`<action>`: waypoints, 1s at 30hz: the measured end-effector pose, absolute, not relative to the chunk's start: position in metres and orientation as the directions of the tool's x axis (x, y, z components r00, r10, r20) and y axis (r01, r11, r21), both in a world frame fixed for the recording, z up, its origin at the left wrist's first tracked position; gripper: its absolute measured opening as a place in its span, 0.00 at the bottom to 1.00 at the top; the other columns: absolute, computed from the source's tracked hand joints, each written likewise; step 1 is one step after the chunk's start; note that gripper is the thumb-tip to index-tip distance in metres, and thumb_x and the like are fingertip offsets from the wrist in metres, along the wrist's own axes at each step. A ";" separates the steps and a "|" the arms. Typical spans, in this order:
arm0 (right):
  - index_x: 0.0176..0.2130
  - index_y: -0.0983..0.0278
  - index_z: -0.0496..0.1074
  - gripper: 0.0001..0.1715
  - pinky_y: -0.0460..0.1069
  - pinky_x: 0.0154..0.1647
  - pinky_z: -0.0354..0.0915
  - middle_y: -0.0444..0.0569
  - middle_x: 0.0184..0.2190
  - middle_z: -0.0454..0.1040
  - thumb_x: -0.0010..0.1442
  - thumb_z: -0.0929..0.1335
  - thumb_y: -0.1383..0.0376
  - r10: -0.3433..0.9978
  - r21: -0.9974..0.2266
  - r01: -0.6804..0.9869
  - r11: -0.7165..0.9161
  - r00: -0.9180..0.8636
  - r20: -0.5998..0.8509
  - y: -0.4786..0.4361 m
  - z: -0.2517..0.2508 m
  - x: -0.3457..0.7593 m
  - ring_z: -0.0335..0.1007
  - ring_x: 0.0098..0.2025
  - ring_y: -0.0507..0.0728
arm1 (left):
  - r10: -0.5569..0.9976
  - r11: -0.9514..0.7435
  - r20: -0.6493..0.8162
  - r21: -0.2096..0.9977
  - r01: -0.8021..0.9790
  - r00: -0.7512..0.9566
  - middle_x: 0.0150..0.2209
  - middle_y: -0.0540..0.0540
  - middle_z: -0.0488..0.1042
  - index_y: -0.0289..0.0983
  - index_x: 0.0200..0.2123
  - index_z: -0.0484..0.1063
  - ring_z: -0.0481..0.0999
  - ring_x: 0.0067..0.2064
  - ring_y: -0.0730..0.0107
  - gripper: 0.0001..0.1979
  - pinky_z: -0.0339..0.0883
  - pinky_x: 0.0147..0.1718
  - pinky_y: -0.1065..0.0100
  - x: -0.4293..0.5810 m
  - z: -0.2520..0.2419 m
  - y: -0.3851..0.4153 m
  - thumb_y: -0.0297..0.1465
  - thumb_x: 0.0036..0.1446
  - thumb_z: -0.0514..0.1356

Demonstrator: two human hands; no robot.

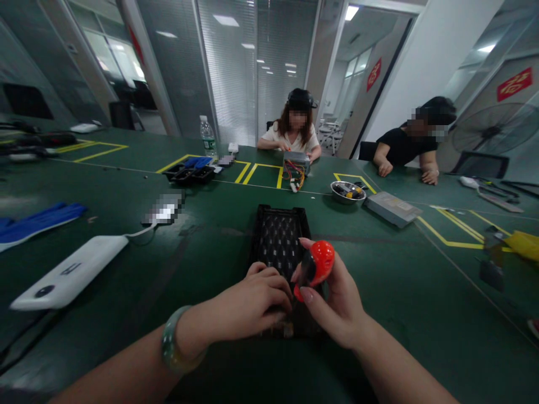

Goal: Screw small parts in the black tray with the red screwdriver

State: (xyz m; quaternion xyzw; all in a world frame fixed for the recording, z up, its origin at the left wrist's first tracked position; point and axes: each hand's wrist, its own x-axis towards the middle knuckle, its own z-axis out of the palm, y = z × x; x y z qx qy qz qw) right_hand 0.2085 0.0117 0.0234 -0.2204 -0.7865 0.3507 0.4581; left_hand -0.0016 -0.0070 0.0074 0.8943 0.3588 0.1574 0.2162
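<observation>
While viewed from the head-worn camera, a rounded red-and-black plastic piece (319,262) is pinched in the right hand (337,303), being held between thumb and fingers just above the near right part of a black perforated plastic tray (278,241). The left hand (252,294) is curled over the near part of the tray, with its fingers bent down and pressed together; whether anything is gripped beneath them cannot be told. A pale green bangle (177,341) is worn on the left wrist. The tray is laid flat on a green work mat (202,359) marked with yellow lines. To the left of the tray, a white power bank (69,272) with a short white cable is placed, and a blue glove (37,224) is seen near the left edge. Beyond the tray to the right, a steel bowl (345,192) holding small parts is set beside a flat silver optical drive (392,209). At the far side, a metal power supply unit (297,163) with coloured wires is reached by a seated co-worker's hand (283,146). To the far right, a second co-worker's hand (430,177) is rested on the mat.
</observation>
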 end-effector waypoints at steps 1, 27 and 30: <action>0.65 0.60 0.59 0.34 0.55 0.41 0.73 0.51 0.41 0.74 0.63 0.69 0.65 0.670 -0.749 0.054 0.661 -0.493 0.555 0.012 0.024 0.208 0.73 0.38 0.58 | 0.714 -0.644 0.123 0.499 0.579 0.689 0.43 0.52 0.78 0.43 0.40 0.78 0.72 0.48 0.65 0.03 0.49 0.56 0.59 -0.002 0.007 -0.007 0.31 0.63 0.64; 0.57 0.57 0.62 0.22 0.51 0.34 0.66 0.47 0.36 0.75 0.64 0.65 0.69 0.693 -0.818 -0.208 0.536 -0.446 0.567 0.009 0.011 0.210 0.70 0.34 0.55 | 0.709 -0.652 0.141 0.503 0.567 0.691 0.43 0.53 0.77 0.44 0.40 0.78 0.72 0.50 0.64 0.03 0.45 0.55 0.58 -0.002 0.003 -0.005 0.32 0.62 0.66; 0.53 0.58 0.65 0.20 0.50 0.32 0.64 0.45 0.32 0.74 0.62 0.65 0.70 0.733 -0.734 -0.334 0.592 -0.155 0.662 0.009 0.016 0.206 0.68 0.31 0.54 | 0.699 -0.663 0.154 0.506 0.552 0.698 0.47 0.53 0.78 0.44 0.41 0.78 0.72 0.51 0.64 0.03 0.45 0.55 0.58 -0.002 0.002 -0.005 0.33 0.63 0.66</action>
